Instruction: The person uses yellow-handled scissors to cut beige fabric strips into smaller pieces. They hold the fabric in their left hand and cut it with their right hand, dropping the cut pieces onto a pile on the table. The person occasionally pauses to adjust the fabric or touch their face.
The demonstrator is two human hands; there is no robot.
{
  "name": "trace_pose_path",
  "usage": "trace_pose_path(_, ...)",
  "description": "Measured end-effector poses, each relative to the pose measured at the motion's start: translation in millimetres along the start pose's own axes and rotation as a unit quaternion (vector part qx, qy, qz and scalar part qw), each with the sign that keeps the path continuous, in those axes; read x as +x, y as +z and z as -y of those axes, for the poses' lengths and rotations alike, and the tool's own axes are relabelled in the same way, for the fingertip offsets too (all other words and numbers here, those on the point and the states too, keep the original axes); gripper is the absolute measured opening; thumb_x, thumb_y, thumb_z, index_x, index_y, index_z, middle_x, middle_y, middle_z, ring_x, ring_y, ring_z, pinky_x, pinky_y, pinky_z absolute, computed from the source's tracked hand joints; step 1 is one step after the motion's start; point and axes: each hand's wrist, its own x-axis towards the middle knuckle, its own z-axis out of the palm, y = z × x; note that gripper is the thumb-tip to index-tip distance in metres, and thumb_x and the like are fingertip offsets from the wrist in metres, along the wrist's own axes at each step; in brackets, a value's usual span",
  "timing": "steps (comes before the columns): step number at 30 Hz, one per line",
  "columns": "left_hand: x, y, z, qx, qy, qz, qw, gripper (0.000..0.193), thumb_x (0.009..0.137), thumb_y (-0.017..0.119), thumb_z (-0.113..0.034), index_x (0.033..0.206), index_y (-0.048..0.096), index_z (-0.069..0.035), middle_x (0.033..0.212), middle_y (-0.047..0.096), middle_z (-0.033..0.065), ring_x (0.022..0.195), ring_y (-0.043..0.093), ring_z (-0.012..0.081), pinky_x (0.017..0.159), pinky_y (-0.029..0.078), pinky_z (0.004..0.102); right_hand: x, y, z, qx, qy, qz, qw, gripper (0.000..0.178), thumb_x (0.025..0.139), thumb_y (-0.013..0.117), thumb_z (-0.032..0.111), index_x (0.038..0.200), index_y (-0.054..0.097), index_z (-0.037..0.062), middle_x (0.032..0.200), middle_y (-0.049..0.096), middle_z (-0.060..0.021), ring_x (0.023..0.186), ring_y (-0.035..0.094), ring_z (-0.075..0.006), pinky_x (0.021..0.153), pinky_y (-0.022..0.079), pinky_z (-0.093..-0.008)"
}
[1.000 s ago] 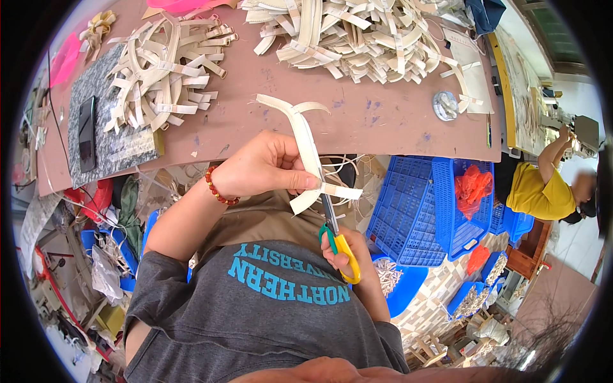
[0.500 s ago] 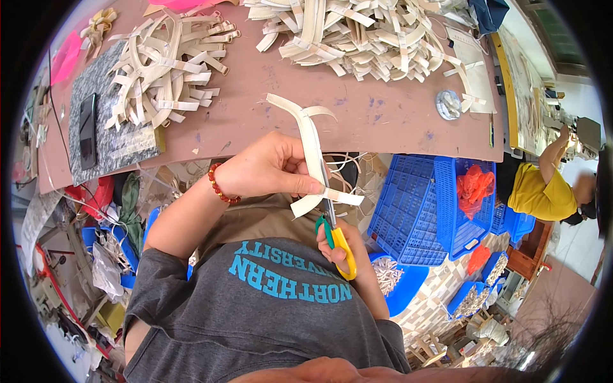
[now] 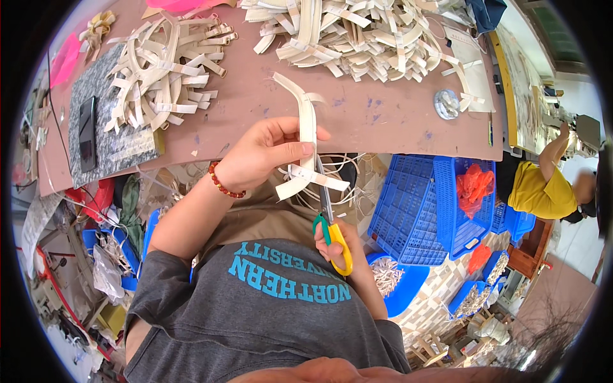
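Observation:
My left hand [image 3: 267, 154], with a red beaded bracelet at the wrist, pinches a cream fabric strap piece [image 3: 306, 120] between thumb and fingers in front of the table edge. The piece is branched, its narrow cross tabs hanging below the thumb and its long end reaching over the tabletop. In my right hand [image 3: 352, 241] are scissors [image 3: 325, 205] with green and yellow handles, fingers wrapped round the grips. Their blades point up at the strap's lower tabs; whether they touch the fabric I cannot tell.
On the brown table [image 3: 255, 96] lie a large strap pile [image 3: 357, 45] and a smaller pile [image 3: 166, 76]. A black phone [image 3: 87, 134] rests on a grey stone slab at the left. Blue crates [image 3: 408, 210] stand right of me, and a person in yellow [image 3: 543, 182] works farther right.
My left hand has raised the strap piece slightly and turned it more upright. The scissors have shifted a little left, their blades now showing more below the strap.

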Motion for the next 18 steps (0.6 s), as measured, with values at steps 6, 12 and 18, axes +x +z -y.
trace_pose_path(6,-0.3,4.2,3.4,-0.091,0.037,-0.002,0.995,0.028,0.089,0.052,-0.006,0.116,0.056,-0.001,0.083,0.058,-0.0021,0.074,0.055,0.0057,0.071,0.047,0.0227,5.5,4.3,-1.3,0.019,0.010,0.040,0.999,0.075,0.070,0.051,0.076,0.091,0.045,0.0041,0.073,0.042,-0.0005,0.059,0.040,-0.0062,0.050,0.033,-0.0198)
trace_pose_path(12,-4.1,10.9,7.4,-0.061,0.020,-0.045,0.997,0.035,0.088,0.054,-0.005,0.122,0.052,0.000,0.081,0.058,-0.0021,0.072,0.054,0.0049,0.064,0.046,0.0203,9.2,4.1,2.0,0.007,0.000,0.068,0.998,0.080,0.067,0.049,0.080,0.093,0.044,0.0042,0.072,0.040,0.0004,0.059,0.038,-0.0061,0.050,0.031,-0.0200)
trace_pose_path(18,-9.7,13.7,13.8,-0.027,0.041,0.002,0.999,0.046,0.085,0.057,-0.001,0.129,0.045,-0.003,0.088,0.058,-0.0013,0.077,0.056,0.0052,0.069,0.049,0.0217,14.7,10.7,6.9,0.027,-0.003,0.049,0.998,0.084,0.064,0.051,0.081,0.096,0.044,0.0035,0.074,0.040,0.0010,0.061,0.038,-0.0061,0.051,0.032,-0.0203)
